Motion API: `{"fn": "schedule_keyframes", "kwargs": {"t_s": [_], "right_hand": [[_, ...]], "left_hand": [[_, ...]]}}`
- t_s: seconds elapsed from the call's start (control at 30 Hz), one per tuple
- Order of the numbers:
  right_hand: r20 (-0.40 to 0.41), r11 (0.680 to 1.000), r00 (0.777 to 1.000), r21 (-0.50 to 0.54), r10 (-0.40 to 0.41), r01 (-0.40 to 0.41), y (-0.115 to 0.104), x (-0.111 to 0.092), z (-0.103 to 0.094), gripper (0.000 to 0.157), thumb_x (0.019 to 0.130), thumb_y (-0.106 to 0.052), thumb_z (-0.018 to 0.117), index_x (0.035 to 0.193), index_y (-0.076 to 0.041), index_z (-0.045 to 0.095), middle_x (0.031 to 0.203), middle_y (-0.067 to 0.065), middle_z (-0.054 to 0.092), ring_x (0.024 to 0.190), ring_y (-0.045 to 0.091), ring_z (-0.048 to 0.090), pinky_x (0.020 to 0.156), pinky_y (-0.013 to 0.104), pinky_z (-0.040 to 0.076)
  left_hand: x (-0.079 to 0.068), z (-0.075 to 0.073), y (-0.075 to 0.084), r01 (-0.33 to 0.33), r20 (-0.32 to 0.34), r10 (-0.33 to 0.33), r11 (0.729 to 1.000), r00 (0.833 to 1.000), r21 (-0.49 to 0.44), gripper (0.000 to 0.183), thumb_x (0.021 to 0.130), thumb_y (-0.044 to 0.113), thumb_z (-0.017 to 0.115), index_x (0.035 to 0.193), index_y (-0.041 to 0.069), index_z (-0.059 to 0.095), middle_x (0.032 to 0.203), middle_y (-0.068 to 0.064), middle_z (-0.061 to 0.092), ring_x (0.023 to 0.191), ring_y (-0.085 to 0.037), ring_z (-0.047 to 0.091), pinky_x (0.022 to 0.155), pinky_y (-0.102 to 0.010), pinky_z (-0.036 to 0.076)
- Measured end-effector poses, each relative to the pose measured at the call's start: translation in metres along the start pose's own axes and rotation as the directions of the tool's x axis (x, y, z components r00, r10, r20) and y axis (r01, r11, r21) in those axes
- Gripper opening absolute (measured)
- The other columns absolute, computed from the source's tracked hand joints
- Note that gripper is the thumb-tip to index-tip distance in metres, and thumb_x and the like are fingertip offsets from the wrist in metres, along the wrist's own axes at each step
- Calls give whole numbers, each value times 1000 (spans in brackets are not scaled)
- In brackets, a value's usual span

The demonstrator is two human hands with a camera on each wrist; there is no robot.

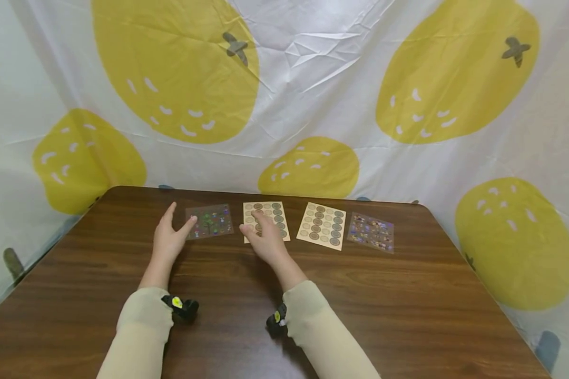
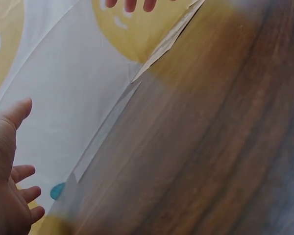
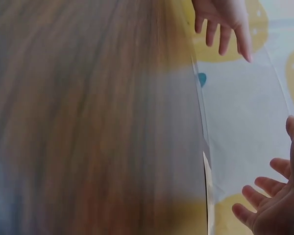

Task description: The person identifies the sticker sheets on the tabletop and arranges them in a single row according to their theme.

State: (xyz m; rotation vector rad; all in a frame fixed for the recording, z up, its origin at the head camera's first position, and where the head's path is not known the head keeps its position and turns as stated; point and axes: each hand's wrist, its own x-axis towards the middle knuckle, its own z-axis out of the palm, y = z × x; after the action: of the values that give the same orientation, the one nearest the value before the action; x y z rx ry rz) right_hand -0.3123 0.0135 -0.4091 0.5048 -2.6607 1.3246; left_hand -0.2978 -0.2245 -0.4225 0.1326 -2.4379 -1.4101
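My left hand (image 1: 169, 238) is held over the table at the left, fingers extended, its thumb overlapping the edge of a clear sticker sheet (image 1: 213, 225) with green, blue and purple figures. Nothing is in its grasp. In the head view my right hand (image 1: 267, 243) overlaps the lower part of a cream sheet (image 1: 278, 206) printed with rows of round stickers. Its fingers are spread and hold nothing. Both wrist views show the fingers of the left hand (image 2: 5, 152) and the right hand (image 3: 277, 196) apart and bare.
Right of the hands lie a second cream sheet (image 1: 321, 225) of round stickers and a clear sheet (image 1: 371, 231) with small purple and brown figures. All sit near the back edge of the brown wooden table (image 1: 408, 316). A white curtain (image 1: 313, 89) with yellow fruit hangs behind.
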Motion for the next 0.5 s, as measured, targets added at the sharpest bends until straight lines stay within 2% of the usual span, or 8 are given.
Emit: {"fn": "schedule_keyframes", "kwargs": {"t_s": [0.23,0.5], "right_hand": [[22,997,999,77,23,-24,-4,2,13,58,88,-43,52,136,-12,39,138,11,36,125,27,34,100,42,29],[64,980,995,176,80,-91,-10,3,30,56,89,-40,53,136,-14,39,135,10,41,119,27,41,95,43,36]], "left_hand": [[-1,4,-3,42,17,-42,998,999,-44,81,85,50,52,145,16,11,148,-12,13,132,-34,12,102,-54,16],[2,9,-6,65,2,-65,995,998,-75,79,86,45,54,145,17,11,147,-14,16,132,-34,15,103,-52,16]]}}
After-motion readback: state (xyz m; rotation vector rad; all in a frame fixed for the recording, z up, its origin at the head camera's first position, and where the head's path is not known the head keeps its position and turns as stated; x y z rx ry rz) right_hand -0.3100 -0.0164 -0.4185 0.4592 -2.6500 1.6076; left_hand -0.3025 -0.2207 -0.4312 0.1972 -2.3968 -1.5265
